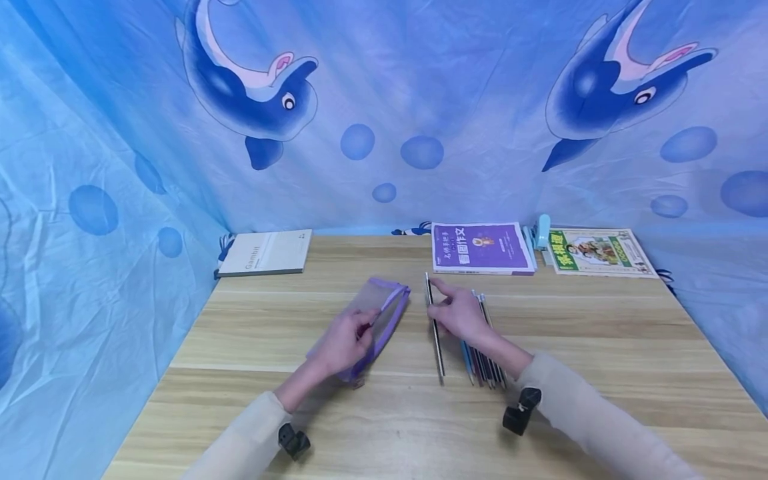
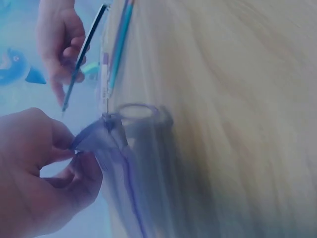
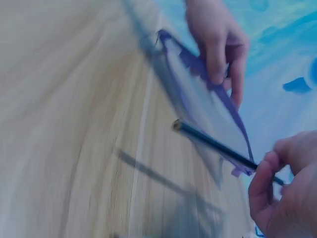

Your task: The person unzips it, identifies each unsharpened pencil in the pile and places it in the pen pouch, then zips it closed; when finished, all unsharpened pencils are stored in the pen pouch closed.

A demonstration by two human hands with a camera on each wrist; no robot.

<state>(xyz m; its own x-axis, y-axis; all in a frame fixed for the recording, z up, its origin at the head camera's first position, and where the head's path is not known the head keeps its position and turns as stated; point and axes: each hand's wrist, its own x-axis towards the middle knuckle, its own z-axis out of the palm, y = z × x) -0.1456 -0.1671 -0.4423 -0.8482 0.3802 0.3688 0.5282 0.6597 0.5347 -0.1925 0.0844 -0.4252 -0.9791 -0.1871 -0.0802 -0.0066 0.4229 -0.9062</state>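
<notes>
A translucent purple-edged pencil pouch (image 1: 375,313) lies mid-table, and my left hand (image 1: 347,340) pinches its rim (image 2: 91,139) between thumb and fingers, lifting that edge (image 3: 198,69). My right hand (image 1: 459,313) pinches a long dark pencil (image 1: 435,327) and holds it just off the wooden table (image 1: 600,347), its end (image 3: 177,125) pointing toward the pouch. The same pencil (image 2: 81,57) shows dark and slanted in the left wrist view. Several more pencils and pens (image 1: 485,360) lie in a row under and right of the right wrist.
A grey book (image 1: 266,253) lies at the back left. A purple booklet (image 1: 481,248), a light blue stapler-like object (image 1: 543,231) and a green-and-yellow booklet (image 1: 597,251) sit along the back edge. Blue dolphin-print cloth (image 1: 384,113) walls the table.
</notes>
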